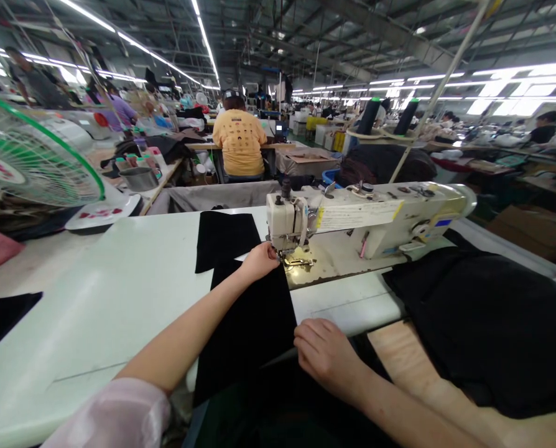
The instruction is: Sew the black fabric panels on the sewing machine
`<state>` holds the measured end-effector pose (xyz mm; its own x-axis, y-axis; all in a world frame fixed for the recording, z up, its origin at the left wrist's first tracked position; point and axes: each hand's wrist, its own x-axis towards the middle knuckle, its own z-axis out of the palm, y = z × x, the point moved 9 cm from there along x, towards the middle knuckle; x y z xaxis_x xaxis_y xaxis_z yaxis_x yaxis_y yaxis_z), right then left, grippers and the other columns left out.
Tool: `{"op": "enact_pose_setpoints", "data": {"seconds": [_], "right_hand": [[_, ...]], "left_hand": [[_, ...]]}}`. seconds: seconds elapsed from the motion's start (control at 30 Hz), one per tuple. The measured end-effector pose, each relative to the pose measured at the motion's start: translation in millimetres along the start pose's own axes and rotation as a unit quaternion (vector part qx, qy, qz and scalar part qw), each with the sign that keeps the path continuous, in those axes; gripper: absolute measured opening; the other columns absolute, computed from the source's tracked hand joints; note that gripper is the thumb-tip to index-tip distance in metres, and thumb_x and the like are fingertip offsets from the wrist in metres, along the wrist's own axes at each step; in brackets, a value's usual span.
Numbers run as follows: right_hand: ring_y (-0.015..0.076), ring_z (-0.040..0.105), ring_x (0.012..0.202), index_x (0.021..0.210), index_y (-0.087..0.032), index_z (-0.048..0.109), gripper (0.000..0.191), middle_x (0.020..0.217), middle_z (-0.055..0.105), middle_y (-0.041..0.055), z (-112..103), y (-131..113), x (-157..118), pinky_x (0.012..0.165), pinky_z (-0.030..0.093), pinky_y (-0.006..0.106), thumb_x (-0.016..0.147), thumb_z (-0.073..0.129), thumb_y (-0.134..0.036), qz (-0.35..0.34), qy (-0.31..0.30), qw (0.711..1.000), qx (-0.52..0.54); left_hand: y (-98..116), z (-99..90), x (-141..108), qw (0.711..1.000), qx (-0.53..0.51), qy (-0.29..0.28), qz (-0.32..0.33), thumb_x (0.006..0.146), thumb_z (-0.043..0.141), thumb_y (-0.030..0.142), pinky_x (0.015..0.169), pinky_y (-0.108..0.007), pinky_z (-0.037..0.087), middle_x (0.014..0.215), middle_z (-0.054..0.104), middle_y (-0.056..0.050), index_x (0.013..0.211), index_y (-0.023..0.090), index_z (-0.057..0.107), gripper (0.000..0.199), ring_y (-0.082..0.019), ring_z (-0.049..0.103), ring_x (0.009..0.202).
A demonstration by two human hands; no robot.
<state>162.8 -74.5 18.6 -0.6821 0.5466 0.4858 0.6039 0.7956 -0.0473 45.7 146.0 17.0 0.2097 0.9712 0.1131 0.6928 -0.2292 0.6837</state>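
A white sewing machine (375, 218) stands on the pale table. My left hand (260, 261) is beside its needle area, fingers closed at the upper right corner of a black cloth piece (245, 317). That piece hangs over the table's front edge. My right hand (322, 351) is closed at the cloth's right edge, near the table front; its fingertips are partly hidden. Another black cloth piece (224, 239) lies flat behind, left of the machine head.
A large black cloth pile (497, 323) lies at the right. A green-rimmed fan (35, 149) stands at the left, above more black cloth (5, 320). A person in a yellow shirt (239, 140) sits ahead. Thread cones (369, 116) stand behind the machine.
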Motion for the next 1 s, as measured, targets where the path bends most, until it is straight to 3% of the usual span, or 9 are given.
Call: {"op": "enact_pose_setpoints", "data": {"seconds": [0.27,0.4,0.47,0.53,0.6,0.67,0.77,0.87,1.0], "right_hand": [[0.0234,0.064,0.089,0.092,-0.018,0.060,0.019,0.093,0.069,0.0097,-7.4,7.5,1.7,0.077,0.053,0.036,0.086,0.048,-0.004,0.024,0.020,0.998,0.050],[0.0230,0.063,0.089,0.091,-0.018,0.060,0.018,0.093,0.068,0.0091,-5.6,9.0,1.5,0.078,0.053,0.036,0.086,0.050,-0.004,0.024,0.007,0.998,0.050],[0.0226,0.063,0.088,0.091,-0.018,0.061,0.018,0.093,0.068,0.0089,-4.5,9.9,1.3,0.079,0.053,0.035,0.087,0.050,-0.004,0.022,-0.001,0.998,0.054],[0.0223,0.062,0.088,0.091,-0.017,0.061,0.018,0.093,0.068,0.0091,-4.1,10.5,1.3,0.079,0.053,0.035,0.088,0.049,-0.005,0.019,-0.005,0.998,0.059],[0.0222,0.061,0.086,0.090,-0.017,0.062,0.018,0.092,0.068,0.0093,-4.8,10.9,1.7,0.078,0.053,0.035,0.090,0.047,-0.006,0.018,-0.007,0.998,0.058],[0.0224,0.061,0.085,0.089,-0.017,0.062,0.018,0.090,0.067,0.0093,-5.1,11.1,2.4,0.077,0.053,0.036,0.091,0.047,-0.008,0.019,-0.014,0.998,0.059],[0.0228,0.061,0.085,0.089,-0.017,0.062,0.016,0.090,0.067,0.0092,-5.0,12.5,4.4,0.079,0.053,0.036,0.092,0.049,-0.009,0.024,-0.026,0.997,0.068],[0.0229,0.062,0.089,0.093,-0.017,0.064,0.016,0.095,0.069,0.0097,-4.1,19.6,8.6,0.082,0.053,0.036,0.092,0.050,-0.009,0.040,-0.025,0.996,0.075],[0.0228,0.061,0.094,0.101,-0.015,0.067,0.018,0.101,0.069,0.0097,1.0,36.8,20.0,0.087,0.052,0.037,0.088,0.056,-0.009,0.053,-0.018,0.994,0.090]], "left_hand": [[-2.1,2.2,8.2,0.999,0.033,-0.009,-0.011,0.069,0.062,0.011,0.057,-0.023,0.041,0.068,0.060,0.003,0.080,0.019,0.054,0.016,-0.014,0.058,0.062],[8.9,-6.4,1.7,0.997,0.080,0.020,-0.008,0.072,0.065,0.012,0.065,-0.028,0.047,0.076,0.063,-0.004,0.087,0.017,0.055,0.018,-0.021,0.063,0.073],[21.8,-14.7,-19.6,0.992,0.110,0.058,-0.004,0.075,0.065,0.014,0.078,-0.036,0.049,0.092,0.065,-0.010,0.095,0.015,0.056,0.021,-0.027,0.063,0.093],[41.1,-15.9,-55.8,0.988,0.135,0.072,0.034,0.080,0.064,0.016,0.089,-0.042,0.047,0.104,0.064,-0.013,0.099,0.016,0.057,0.021,-0.030,0.058,0.105],[65.3,-0.7,-102.3,0.981,0.141,0.015,0.131,0.085,0.061,0.018,0.088,-0.042,0.049,0.099,0.064,-0.010,0.095,0.018,0.060,0.010,-0.027,0.059,0.098],[84.4,22.2,-152.7,0.958,0.126,-0.081,0.245,0.090,0.055,0.018,0.082,-0.038,0.053,0.093,0.066,-0.008,0.092,0.019,0.063,0.009,-0.023,0.062,0.089],[88.0,33.7,-195.7,0.928,0.141,-0.109,0.327,0.091,0.049,0.013,0.085,-0.039,0.057,0.104,0.069,-0.010,0.105,0.019,0.065,0.022,-0.024,0.064,0.096],[82.2,33.5,-194.4,0.910,0.168,-0.097,0.366,0.090,0.046,0.010,0.090,-0.041,0.057,0.110,0.069,-0.013,0.112,0.016,0.065,0.029,-0.026,0.064,0.103],[77.3,26.5,-164.2,0.906,0.165,-0.098,0.377,0.094,0.046,0.012,0.090,-0.039,0.057,0.108,0.070,-0.012,0.114,0.016,0.065,0.028,-0.024,0.065,0.102]]}}
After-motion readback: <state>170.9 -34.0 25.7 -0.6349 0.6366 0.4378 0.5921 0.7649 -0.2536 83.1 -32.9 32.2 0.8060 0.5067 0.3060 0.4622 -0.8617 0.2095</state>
